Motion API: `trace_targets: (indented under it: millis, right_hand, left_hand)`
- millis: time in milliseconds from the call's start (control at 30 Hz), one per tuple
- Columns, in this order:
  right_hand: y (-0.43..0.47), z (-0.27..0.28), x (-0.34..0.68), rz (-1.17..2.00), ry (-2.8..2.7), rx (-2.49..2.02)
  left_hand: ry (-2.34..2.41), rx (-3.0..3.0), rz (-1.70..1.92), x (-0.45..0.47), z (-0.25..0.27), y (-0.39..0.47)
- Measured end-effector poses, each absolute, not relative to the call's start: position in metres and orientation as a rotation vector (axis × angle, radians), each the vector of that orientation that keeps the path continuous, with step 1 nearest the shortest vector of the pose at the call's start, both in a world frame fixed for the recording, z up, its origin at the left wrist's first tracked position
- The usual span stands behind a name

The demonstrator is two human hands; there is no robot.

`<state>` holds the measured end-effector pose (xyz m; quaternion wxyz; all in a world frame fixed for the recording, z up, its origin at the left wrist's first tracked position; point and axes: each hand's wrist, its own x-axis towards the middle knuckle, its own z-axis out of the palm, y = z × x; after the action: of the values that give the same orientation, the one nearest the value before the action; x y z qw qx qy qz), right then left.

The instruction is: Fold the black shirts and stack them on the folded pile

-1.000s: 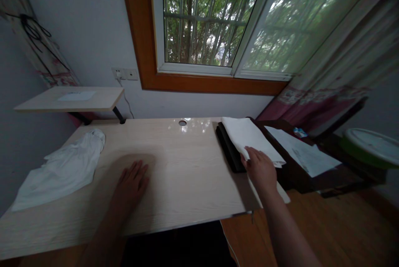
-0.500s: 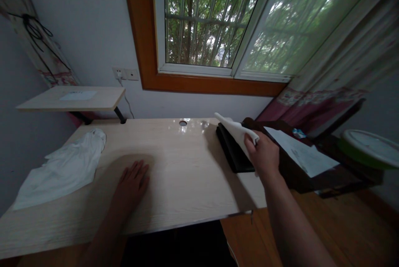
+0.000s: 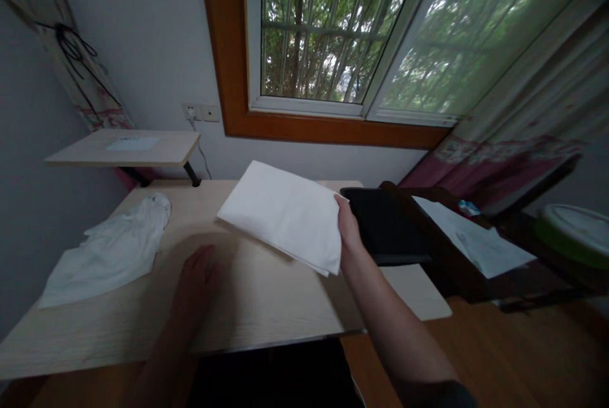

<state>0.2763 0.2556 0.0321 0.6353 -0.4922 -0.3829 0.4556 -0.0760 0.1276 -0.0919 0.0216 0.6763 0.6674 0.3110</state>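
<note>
My right hand is closed on one end of a folded white cloth and holds it, tilted, above the middle of the desk. The thumb lies on the cloth's upper side; the other fingers are hidden beneath it. My left hand is low over the desk, left of the cloth, holding nothing. Its fingers are slightly bent, apart and somewhat blurred. Farther left lies a crumpled white garment on the desk.
A flat black case lies at the desk's right side. A raised shelf with a paper sheet stands at the back left. Right of the desk, a dark brown piece of furniture holds a white sheet and a green tub.
My right hand has carried the folded white cloth leftward off the black case to above the desk's middle. My left hand's fingers, spread flat before, are now more bent.
</note>
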Motion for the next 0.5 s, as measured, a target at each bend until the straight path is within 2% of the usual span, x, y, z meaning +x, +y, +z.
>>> trace_targets:
  millis: [100, 233, 500]
  right_hand:
    - [0.249, -0.013, 0.259, 1.260, -0.602, -1.121]
    - [0.229, -0.050, 0.266, 1.386, -0.599, -1.124]
    - [0.193, -0.056, 0.297, 1.501, -0.996, -1.302]
  left_hand:
    - [2.101, 1.964, 1.093, -0.078, -0.089, 0.127]
    - [2.080, 2.017, 1.068, -0.076, -0.089, 0.126]
    - [2.052, 2.171, 0.935, -0.072, -0.089, 0.127]
